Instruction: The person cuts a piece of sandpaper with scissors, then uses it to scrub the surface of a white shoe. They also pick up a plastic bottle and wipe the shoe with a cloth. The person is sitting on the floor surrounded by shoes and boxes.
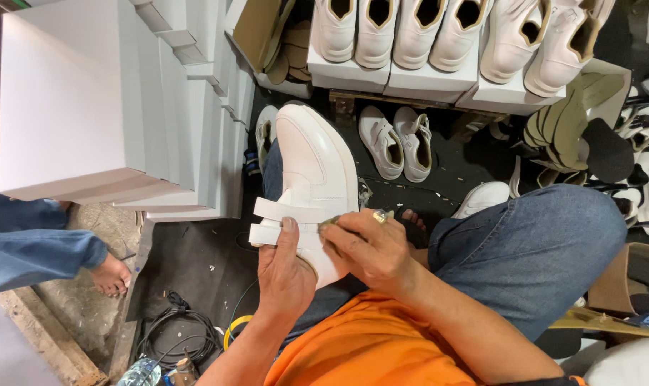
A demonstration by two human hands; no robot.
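A white shoe point(311, 163) with two open strap flaps lies toe-away on my lap, over my left jeans leg. My left hand point(285, 268) grips its heel end from the left, thumb pressed on the lower strap. My right hand point(371, 246) lies over the shoe's opening, with a ring on one finger, and its fingers push an olive-coloured insole point(329, 223) into the shoe. Most of the insole is hidden under the hand.
Stacked white boxes point(96, 100) rise at the left. A row of white shoes point(424, 28) stands on boxes ahead, a pair point(399, 141) below them. Dark and olive insoles point(574, 129) pile at the right. Another person's jeans leg and bare foot point(110, 275) are at the left. Cables point(174, 332) lie below.
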